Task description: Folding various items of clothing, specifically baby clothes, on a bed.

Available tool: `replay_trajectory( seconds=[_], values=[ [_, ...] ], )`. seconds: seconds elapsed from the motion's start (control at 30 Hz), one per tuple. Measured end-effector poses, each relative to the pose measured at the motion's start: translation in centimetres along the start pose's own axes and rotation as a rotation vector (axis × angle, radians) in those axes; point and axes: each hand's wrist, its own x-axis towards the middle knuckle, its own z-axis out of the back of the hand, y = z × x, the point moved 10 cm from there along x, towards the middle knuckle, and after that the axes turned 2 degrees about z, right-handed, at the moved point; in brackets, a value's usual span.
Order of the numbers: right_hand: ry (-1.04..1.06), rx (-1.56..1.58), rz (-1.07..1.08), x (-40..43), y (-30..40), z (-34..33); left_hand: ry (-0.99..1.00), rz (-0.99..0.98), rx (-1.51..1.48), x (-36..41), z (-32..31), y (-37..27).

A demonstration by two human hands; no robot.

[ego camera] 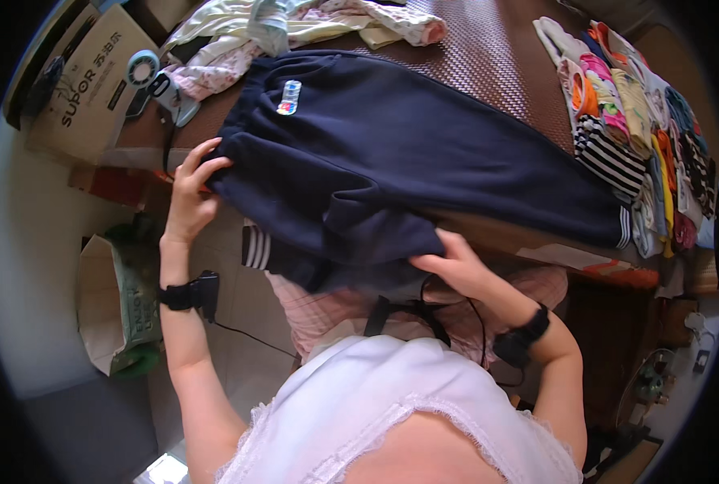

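Observation:
Navy sweatpants (420, 133) with a small colourful patch lie before me, the waistband at the left and one striped cuff at the right. My left hand (196, 187) grips the waistband's near corner, its thumb apart from the fingers. Between the thumb and fingers of my right hand (456, 263) is the edge of the near leg, which is bunched and hangs over the table's front edge above my lap. This leg's white-striped cuff (256, 248) shows at the left, below the waistband.
Rows of folded clothes (626, 103) stand at the right of the woven table mat (480, 60). Crumpled light garments (311, 27) lie at the back. A small handheld fan (144, 69) and a cardboard box (87, 91) are at the left. A paper bag (102, 308) stands below, and cables hang from both wrist straps.

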Motion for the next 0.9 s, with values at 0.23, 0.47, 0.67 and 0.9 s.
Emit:
replay_trajectory(
  seconds=[0.23, 0.47, 0.67, 0.9],
  values=[
    [-0.258, -0.079, 0.326, -7.3, 17.9, 10.7, -0.18, 0.273, -0.865, 5.1, 2.7, 5.1],
    [-0.914, -1.15, 0.52, -12.1, 22.7, 21.1, -0.101, 0.412, -0.375, 11.4, -4.5, 10.5],
    [-1.204, -1.113, 0.275, -21.3, 14.5, 28.2, -0.059, 0.59, -0.639, 10.5, -6.6, 11.2],
    [-1.301, -0.39, 0.121, -23.5, 9.4, 36.7, -0.029, 0.617, -0.733, 10.9, -7.9, 12.5]
  ],
)
